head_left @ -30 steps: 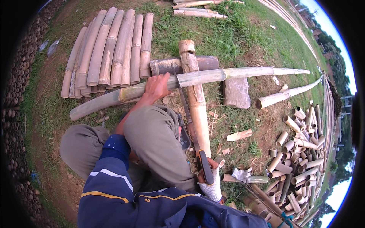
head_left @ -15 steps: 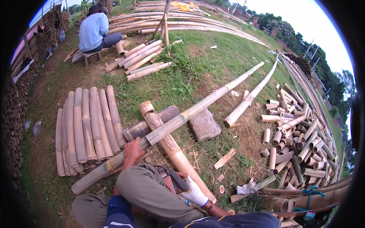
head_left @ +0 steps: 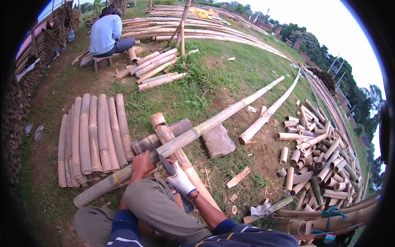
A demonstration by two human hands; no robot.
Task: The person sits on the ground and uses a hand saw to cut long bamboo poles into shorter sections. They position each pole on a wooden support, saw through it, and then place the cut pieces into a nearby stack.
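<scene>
A long bamboo pole (head_left: 230, 111) runs diagonally from lower left to upper right, lying across a thick bamboo log (head_left: 193, 175). My bare left hand (head_left: 142, 164) is closed around the pole, left of the log. In a white glove, my right hand (head_left: 181, 181) grips a hand tool with a dark flat blade (head_left: 167, 165). The blade's end meets the pole's lower side, just right of my left hand. Whether its edge is toothed is too small to tell. A darker bamboo piece (head_left: 181, 127) lies behind the crossing, beside a flat stone (head_left: 219, 140).
Cut bamboo lengths (head_left: 94, 131) lie side by side at left. Many short pieces (head_left: 321, 156) are heaped at right, near a second long pole (head_left: 269, 109). A loose glove (head_left: 260, 207) rests at lower right. Another person (head_left: 105, 33) sits on a low stool behind.
My right hand has risen from beside my knee to the pole, bringing the blade against it. My left hand keeps its hold on the pole. The view has shifted slightly.
</scene>
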